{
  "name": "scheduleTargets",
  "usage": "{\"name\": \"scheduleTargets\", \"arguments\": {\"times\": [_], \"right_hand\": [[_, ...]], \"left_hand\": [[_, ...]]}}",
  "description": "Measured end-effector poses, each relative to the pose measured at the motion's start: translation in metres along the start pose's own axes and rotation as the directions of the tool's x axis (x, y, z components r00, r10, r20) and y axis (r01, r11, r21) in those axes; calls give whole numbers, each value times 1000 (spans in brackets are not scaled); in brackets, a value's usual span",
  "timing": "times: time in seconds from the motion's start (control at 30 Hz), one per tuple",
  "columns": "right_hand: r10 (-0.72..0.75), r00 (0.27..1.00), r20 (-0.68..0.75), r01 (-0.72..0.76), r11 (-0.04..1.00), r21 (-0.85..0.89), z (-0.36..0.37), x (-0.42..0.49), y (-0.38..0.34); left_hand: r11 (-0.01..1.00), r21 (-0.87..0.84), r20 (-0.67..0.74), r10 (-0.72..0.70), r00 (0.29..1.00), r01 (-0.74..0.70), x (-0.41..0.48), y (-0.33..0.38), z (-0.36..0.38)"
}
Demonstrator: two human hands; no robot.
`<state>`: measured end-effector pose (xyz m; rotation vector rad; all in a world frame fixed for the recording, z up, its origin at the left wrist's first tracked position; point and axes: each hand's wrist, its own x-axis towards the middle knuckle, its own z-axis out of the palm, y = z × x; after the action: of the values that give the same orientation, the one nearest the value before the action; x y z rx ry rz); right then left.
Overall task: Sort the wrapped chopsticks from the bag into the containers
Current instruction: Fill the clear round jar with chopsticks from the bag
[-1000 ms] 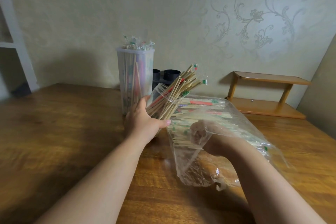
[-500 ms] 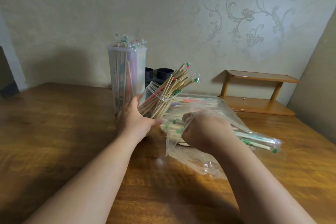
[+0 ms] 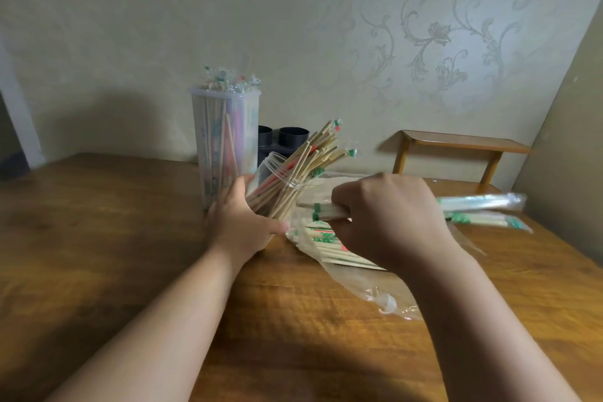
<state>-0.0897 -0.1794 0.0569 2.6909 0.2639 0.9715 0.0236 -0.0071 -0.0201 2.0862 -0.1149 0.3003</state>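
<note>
A: How far along are we?
B: Partway: our left hand (image 3: pixel 241 222) is gripping the tilted jar (image 3: pixel 277 173); our right hand (image 3: pixel 385 222), beside it, is clutching wrapped chopsticks (image 3: pixel 483 202); the bag (image 3: pixel 359 284) is holding more.

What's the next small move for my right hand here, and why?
Probably swing the wrapped chopsticks in the right hand leftward into the tilted jar: the left hand holds its mouth angled toward them, and the tall container looks full.

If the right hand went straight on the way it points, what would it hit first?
Probably the tilted jar in the left hand: the right hand aims its wrapped chopsticks leftward at it, though depth is unclear.
</note>
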Motion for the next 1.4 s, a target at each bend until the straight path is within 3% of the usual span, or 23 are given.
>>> {"name": "scheduleTargets", "arguments": {"times": [0.23, 0.5, 0.57, 0.67, 0.77, 0.87, 0.97, 1.13, 1.27, 1.33, 1.4], "right_hand": [[-72, 982, -173, 95, 987, 126, -5, 15, 6], [-13, 919, -394, 86, 982, 168, -4, 35, 5], [88, 853, -514, 16, 981, 194, 13, 33, 6], [187, 690, -699, -16, 970, 243, 42, 20, 13], [258, 668, -698, -89, 959, 269, 52, 12, 21], [427, 603, -674, -166, 893, 418, 48, 10, 17], [518, 618, -591, -168, 822, 544, 53, 11, 7], [516, 646, -562, -55, 766, 640, 58, 11, 3], [520, 588, -619, 29, 752, 659, 54, 12, 3], [595, 529, -605, 83, 674, 734, 54, 15, -1], [688, 523, -503, 117, 527, 842, 50, 17, -8]], "left_hand": [[996, 91, -56, 19, 998, -13, 4, -1, -6], [980, 193, -52, 67, 996, -56, 0, 0, -10], [976, 203, -54, 89, 995, -77, -1, 2, -10], [962, 249, -77, 132, 988, -109, -3, 7, -9], [954, 278, -97, 140, 985, -108, -4, 9, -7], [965, 246, -123, 123, 985, -90, 0, 6, -7], [966, 251, -139, 103, 985, -65, 4, 3, -7], [956, 283, -153, 121, 981, -73, 5, 0, -8], [947, 301, -147, 165, 975, -115, 5, 0, -6], [947, 292, -140, 180, 974, -133, 4, -2, -6], [950, 282, -141, 177, 974, -132, 4, -2, -7]]}}
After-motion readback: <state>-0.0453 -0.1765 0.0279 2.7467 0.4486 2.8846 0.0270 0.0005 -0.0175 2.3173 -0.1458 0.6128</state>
